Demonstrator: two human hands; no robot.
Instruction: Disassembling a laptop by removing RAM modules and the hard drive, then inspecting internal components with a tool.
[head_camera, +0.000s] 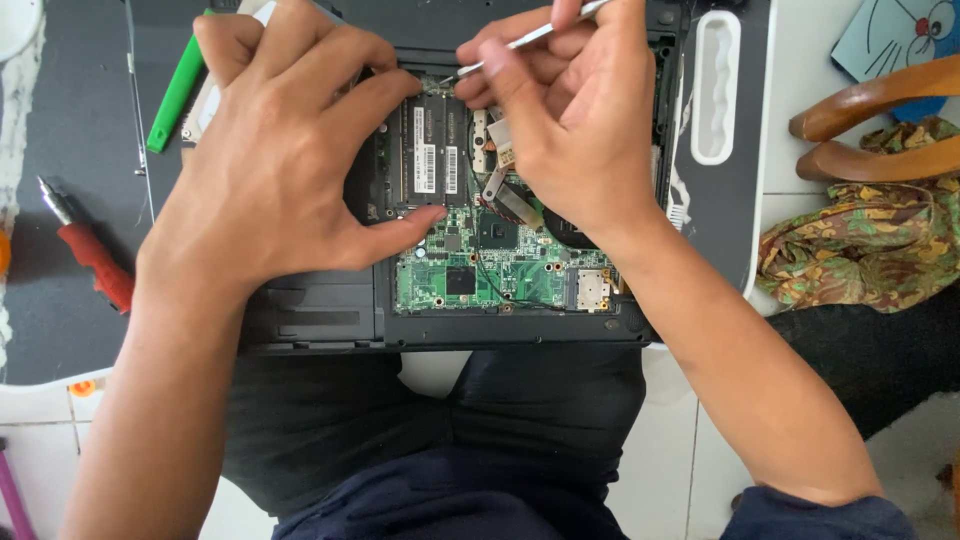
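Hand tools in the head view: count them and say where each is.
3. A metal tool in the right hand; a green pry tool upper left; a red-handled tool at the left. Others may be hidden under the hands.

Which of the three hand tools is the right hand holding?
The thin metal pick, pinched in the right hand over the memory module. The green pry tool and red-handled tool lie untouched at left.

memory module (436, 152) | black, white labels | seated flat | opened laptop underside (320, 315)
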